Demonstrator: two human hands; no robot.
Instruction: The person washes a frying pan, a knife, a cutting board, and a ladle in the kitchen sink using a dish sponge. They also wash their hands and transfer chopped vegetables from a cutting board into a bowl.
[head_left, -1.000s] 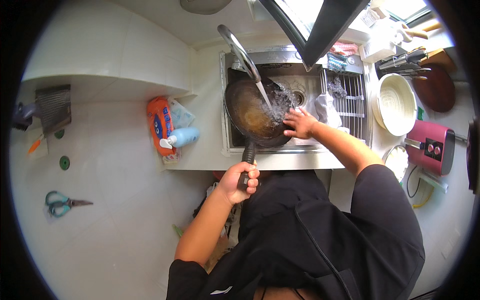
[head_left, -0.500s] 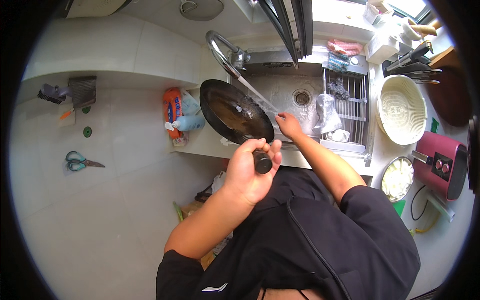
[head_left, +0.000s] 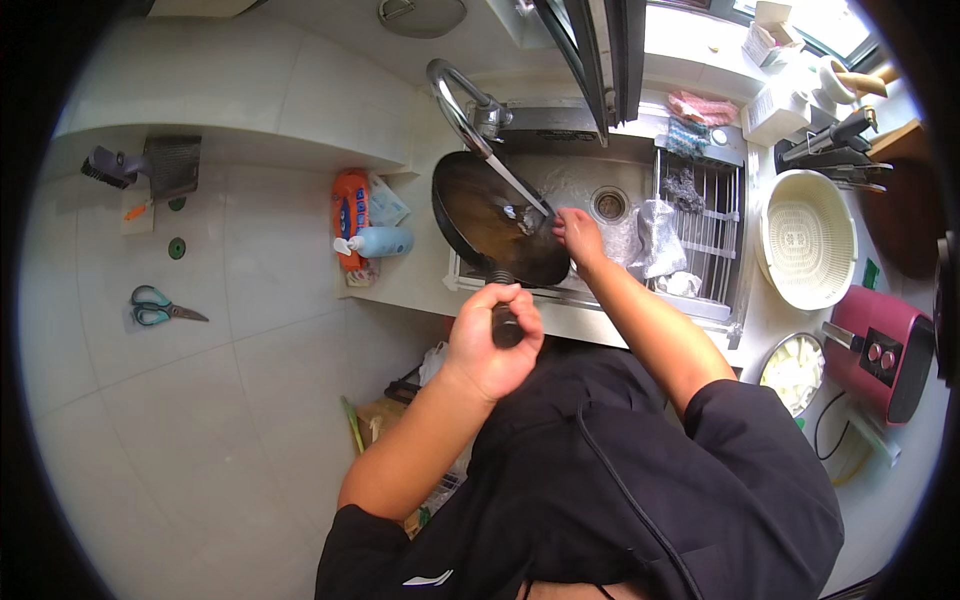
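Observation:
My left hand [head_left: 492, 343] is wrapped round the black handle [head_left: 505, 325] of a dark wok [head_left: 480, 215]. The wok is tilted over the left part of the steel sink [head_left: 565, 180], with a wet, brownish, shiny inside. A long chrome faucet spout [head_left: 515, 180] reaches down across the wok. My right hand [head_left: 580, 238] is at the spout's lower end by the wok's right rim, its fingers bent closed there. Bright water glints lie inside the wok below the spout.
A wire rack [head_left: 715, 230] with a clear plastic bag [head_left: 657, 240] covers the sink's right side. Further right stand a white colander [head_left: 808, 240], a bowl of pale cut pieces [head_left: 795, 373] and a red appliance [head_left: 885, 355]. A blue bottle [head_left: 383, 241] stands left; a window frame [head_left: 600, 65] juts overhead.
The wok has moved to the right, further over the sink and under the spout. My left hand has turned and closed more fully round the handle. My right hand stays at the spout's end.

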